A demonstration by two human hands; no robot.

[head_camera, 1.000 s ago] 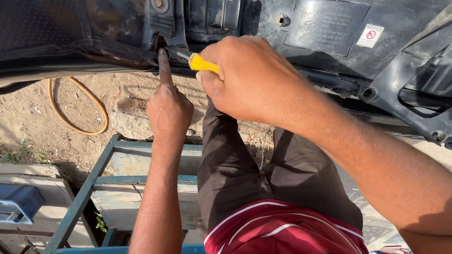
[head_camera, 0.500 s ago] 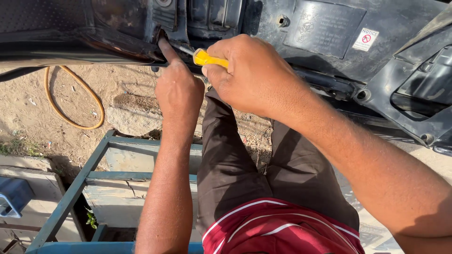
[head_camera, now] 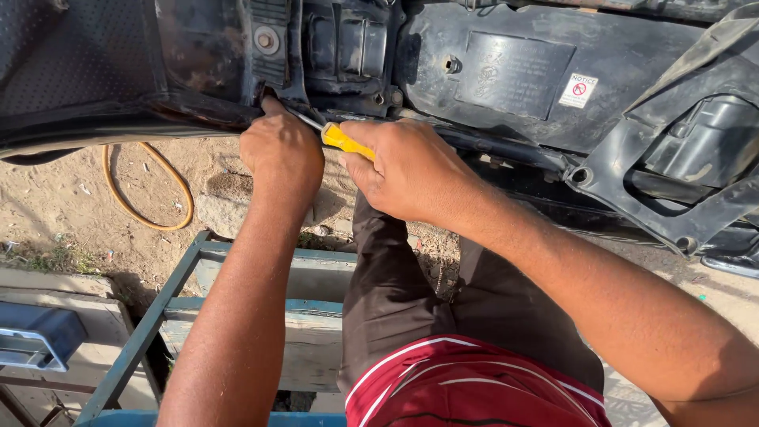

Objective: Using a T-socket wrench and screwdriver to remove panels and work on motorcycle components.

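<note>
Plastic underside of a black vehicle body [head_camera: 506, 79] spans the space above both hands, its lower edge just over the knuckles. A blue metal frame [head_camera: 150, 324] lies below the forearms, sandy ground open between. The right hand [head_camera: 411, 170] grips a yellow-handled screwdriver [head_camera: 341, 139]; the left hand [head_camera: 281, 150], fingers curled, presses against the panel edge beside its shaft.

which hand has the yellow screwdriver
The right hand grips the yellow-handled screwdriver, its shaft angled up into the black plastic panel. The left hand holds no tool; its fingers press at the panel's edge.
</note>
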